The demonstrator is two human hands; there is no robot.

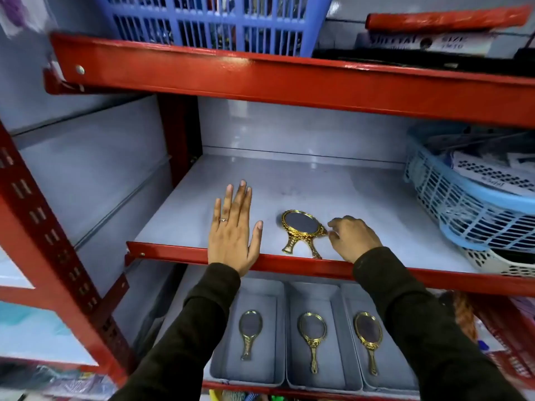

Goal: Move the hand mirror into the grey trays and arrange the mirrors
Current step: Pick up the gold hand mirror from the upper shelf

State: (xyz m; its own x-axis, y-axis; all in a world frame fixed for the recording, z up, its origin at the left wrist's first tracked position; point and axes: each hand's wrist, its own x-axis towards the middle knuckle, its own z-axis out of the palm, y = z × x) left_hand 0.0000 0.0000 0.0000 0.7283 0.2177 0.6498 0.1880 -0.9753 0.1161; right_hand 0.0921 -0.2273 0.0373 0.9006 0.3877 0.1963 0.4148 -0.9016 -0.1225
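Note:
Gold-framed hand mirrors [301,225] lie stacked near the front edge of the middle shelf [333,183], with two handles pointing toward me. My right hand [351,237] curls at the stack's right rim, fingertips touching the frame. My left hand [233,227] lies flat and open on the shelf, left of the mirrors and apart from them. On the shelf below stand three grey trays, left [220,371], middle [289,380] and right [347,296]. Each holds one gold mirror: left [250,328], middle [312,331], right [367,332].
A light blue basket [469,209] and a white basket [500,264] fill the right end of the middle shelf. The red shelf lip [289,260] runs under my wrists. Above, a blue crate [214,21] sits on the top shelf. A red upright [52,241] stands at left.

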